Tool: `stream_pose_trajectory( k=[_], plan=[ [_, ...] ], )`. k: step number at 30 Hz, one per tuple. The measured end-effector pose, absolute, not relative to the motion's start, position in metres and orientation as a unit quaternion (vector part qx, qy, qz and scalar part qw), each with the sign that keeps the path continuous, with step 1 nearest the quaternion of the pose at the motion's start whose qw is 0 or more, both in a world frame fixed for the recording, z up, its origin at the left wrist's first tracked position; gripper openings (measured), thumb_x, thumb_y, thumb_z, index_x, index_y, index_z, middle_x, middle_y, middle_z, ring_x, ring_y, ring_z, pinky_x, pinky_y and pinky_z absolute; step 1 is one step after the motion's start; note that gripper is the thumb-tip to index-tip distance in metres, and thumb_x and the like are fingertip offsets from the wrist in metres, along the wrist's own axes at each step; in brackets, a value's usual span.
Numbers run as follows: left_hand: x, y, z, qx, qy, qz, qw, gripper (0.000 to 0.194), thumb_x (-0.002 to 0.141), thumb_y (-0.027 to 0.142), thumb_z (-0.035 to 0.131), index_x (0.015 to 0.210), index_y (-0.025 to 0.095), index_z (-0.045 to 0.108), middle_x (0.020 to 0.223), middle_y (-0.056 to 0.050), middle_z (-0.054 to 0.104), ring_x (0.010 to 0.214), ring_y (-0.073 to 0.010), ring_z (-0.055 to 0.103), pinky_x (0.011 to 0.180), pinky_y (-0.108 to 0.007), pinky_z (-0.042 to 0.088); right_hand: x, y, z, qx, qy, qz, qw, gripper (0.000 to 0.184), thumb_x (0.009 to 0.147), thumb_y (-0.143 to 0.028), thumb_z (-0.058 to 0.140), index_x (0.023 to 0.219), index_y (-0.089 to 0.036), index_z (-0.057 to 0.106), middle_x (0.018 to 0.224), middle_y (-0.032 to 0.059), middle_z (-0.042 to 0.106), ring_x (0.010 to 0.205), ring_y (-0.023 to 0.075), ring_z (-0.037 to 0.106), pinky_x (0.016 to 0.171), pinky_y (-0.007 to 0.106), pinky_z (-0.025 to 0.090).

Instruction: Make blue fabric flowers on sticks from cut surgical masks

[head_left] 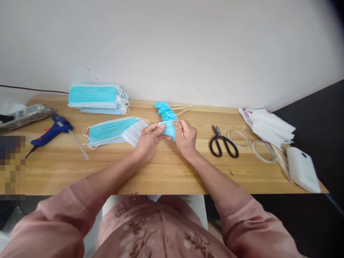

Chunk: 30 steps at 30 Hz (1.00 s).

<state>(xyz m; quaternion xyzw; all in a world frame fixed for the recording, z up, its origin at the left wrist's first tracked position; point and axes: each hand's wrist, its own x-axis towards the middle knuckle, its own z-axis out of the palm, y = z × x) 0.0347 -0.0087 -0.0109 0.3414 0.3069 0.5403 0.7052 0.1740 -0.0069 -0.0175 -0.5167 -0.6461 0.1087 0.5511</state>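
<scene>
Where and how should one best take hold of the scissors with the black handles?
Best by the black loops, probably coming from the near edge of the table: the scissors lie flat, with the loops toward that edge and the pointed blades toward the wall. The right hand is the nearer one, but it is holding a blue piece.

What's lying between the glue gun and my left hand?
From the glue gun toward your left hand, the head view shows its glue stick, then blue face masks and a white sheet over their right end.
</scene>
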Motion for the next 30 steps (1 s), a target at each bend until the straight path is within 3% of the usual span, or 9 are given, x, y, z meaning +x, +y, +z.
stream_pose_trajectory(
  k=[6, 13, 18, 20, 24, 27, 30],
  plan=[
    [0.033, -0.008, -0.012, 0.347, 0.327, 0.535, 0.698, 0.031, 0.070, 0.038, 0.088, 0.073, 0.013, 0.070, 0.075, -0.002, 0.068, 0.069, -0.0124, 0.064, 0.070, -0.029, 0.062, 0.174, -0.007, -0.015, -0.509, -0.636, 0.149, 0.561, 0.040, 0.096, -0.042, 0.054, 0.063, -0.021, 0.049, 0.054, -0.0058, 0.040, 0.052, 0.0096, 0.037, 0.053, 0.024, 0.032],
    [0.033, -0.006, -0.014, 0.335, 0.338, 0.549, 0.687, 0.035, 0.067, 0.039, 0.090, 0.068, 0.013, 0.067, 0.070, 0.001, 0.064, 0.066, -0.0105, 0.062, 0.070, -0.029, 0.062, 0.178, -0.004, -0.017, -0.529, -0.616, 0.170, 0.558, 0.038, 0.094, -0.047, 0.058, 0.067, -0.020, 0.060, 0.056, -0.0046, 0.049, 0.055, 0.0106, 0.045, 0.056, 0.024, 0.037],
    [0.030, -0.003, -0.014, 0.371, 0.358, 0.548, 0.659, 0.038, 0.064, 0.045, 0.090, 0.068, 0.013, 0.069, 0.070, 0.000, 0.066, 0.067, -0.0119, 0.063, 0.067, -0.028, 0.061, 0.194, 0.000, -0.014, -0.522, -0.581, 0.231, 0.580, 0.045, 0.098, -0.057, 0.051, 0.081, -0.020, 0.068, 0.052, -0.0048, 0.051, 0.049, 0.0120, 0.049, 0.055, 0.026, 0.042],
    [0.030, -0.004, -0.013, 0.412, 0.363, 0.532, 0.644, 0.038, 0.065, 0.047, 0.088, 0.068, 0.013, 0.071, 0.070, -0.001, 0.068, 0.067, -0.0131, 0.065, 0.067, -0.029, 0.061, 0.199, 0.001, -0.010, -0.487, -0.611, 0.248, 0.573, 0.043, 0.098, -0.058, 0.051, 0.089, -0.020, 0.070, 0.062, -0.0022, 0.060, 0.056, 0.0132, 0.057, 0.059, 0.027, 0.045],
    [0.030, -0.007, -0.011, 0.500, 0.360, 0.500, 0.609, 0.036, 0.071, 0.050, 0.083, 0.069, 0.015, 0.073, 0.071, -0.001, 0.070, 0.067, -0.0148, 0.066, 0.069, -0.029, 0.060, 0.200, -0.001, -0.001, -0.401, -0.730, 0.218, 0.508, 0.024, 0.094, -0.045, 0.064, 0.098, -0.022, 0.071, 0.090, 0.0030, 0.074, 0.082, 0.0180, 0.068, 0.078, 0.032, 0.052],
    [0.029, -0.008, -0.012, 0.550, 0.370, 0.484, 0.571, 0.034, 0.073, 0.049, 0.081, 0.067, 0.016, 0.073, 0.067, -0.001, 0.068, 0.065, -0.0149, 0.064, 0.066, -0.027, 0.056, 0.195, -0.003, 0.001, -0.372, -0.784, 0.163, 0.469, 0.012, 0.093, -0.033, 0.066, 0.089, -0.023, 0.070, 0.089, 0.0032, 0.074, 0.086, 0.0194, 0.068, 0.082, 0.034, 0.051],
    [0.028, -0.007, -0.012, 0.575, 0.380, 0.477, 0.545, 0.033, 0.076, 0.047, 0.078, 0.067, 0.016, 0.072, 0.066, -0.001, 0.067, 0.065, -0.0152, 0.063, 0.065, -0.026, 0.054, 0.193, -0.004, 0.000, -0.360, -0.800, 0.123, 0.464, 0.012, 0.095, -0.028, 0.063, 0.084, -0.023, 0.067, 0.089, 0.0035, 0.073, 0.086, 0.0193, 0.067, 0.081, 0.034, 0.050]
  ],
)
